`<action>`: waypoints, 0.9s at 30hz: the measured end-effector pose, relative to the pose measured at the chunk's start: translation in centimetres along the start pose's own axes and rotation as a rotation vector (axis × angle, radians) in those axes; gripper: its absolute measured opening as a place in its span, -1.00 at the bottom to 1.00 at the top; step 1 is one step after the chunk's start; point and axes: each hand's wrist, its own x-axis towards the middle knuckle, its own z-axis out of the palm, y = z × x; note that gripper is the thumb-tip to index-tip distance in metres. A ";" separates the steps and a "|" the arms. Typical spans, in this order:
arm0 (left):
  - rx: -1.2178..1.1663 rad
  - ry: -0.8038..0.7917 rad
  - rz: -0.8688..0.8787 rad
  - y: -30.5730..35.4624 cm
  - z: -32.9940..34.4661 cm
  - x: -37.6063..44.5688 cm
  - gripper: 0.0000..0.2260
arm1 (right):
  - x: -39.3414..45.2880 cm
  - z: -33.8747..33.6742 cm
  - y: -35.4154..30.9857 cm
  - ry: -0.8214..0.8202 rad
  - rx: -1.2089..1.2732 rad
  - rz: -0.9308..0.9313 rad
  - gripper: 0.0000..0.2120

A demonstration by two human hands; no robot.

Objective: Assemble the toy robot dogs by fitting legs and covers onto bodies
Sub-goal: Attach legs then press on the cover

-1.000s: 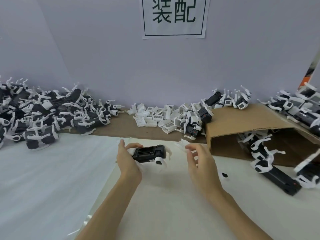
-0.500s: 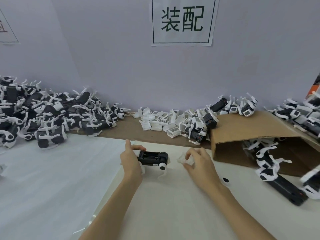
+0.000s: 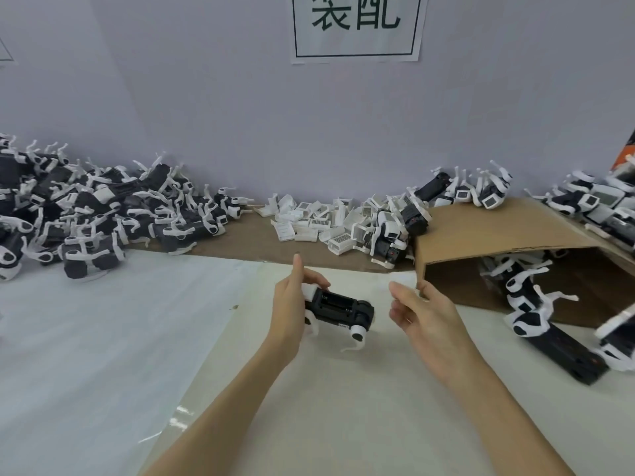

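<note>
The black dog body [image 3: 338, 308] sits just above the pale table sheet [image 3: 343, 407] near the middle of the view, held at its left end by the left hand [image 3: 291, 304]. That hand's fingers curl over the far top edge while the thumb side stays hidden behind the hand; one finger points straight up. Two white legs show on the body's near side, one at the right end [image 3: 357, 334] and one partly hidden by the left hand. The body's top compartment is uncovered.

The right hand [image 3: 424, 312] hovers just right of the body, apart from it, fingers loosely spread and holding nothing that can be seen.

Beyond the hands, a heap of white covers [image 3: 323, 223] lies on brown cardboard against the far wall; too many to count. A large pile of black-and-white dogs [image 3: 86, 214] fills the far left. To the right, an open cardboard box [image 3: 488, 242] lies on its side, touching the right hand's far edge in view, with several dogs inside [image 3: 522, 293] and more on top [image 3: 481, 190].

The near sheet between and below the forearms offers free room; the box hems in the right side.
</note>
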 end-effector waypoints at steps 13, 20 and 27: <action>0.166 -0.132 0.292 0.5 0.9 -1.5 -0.51 | -2.0 1.7 1.0 -0.235 -1.120 -0.615 -0.59; 0.277 -0.028 0.149 0.4 0.4 -0.6 -0.44 | -2.5 2.9 2.8 -0.254 -1.490 -0.739 -0.34; 0.237 -0.160 0.178 1.1 0.0 -0.8 -0.43 | -2.0 3.1 2.9 -0.117 -1.531 -0.854 -0.33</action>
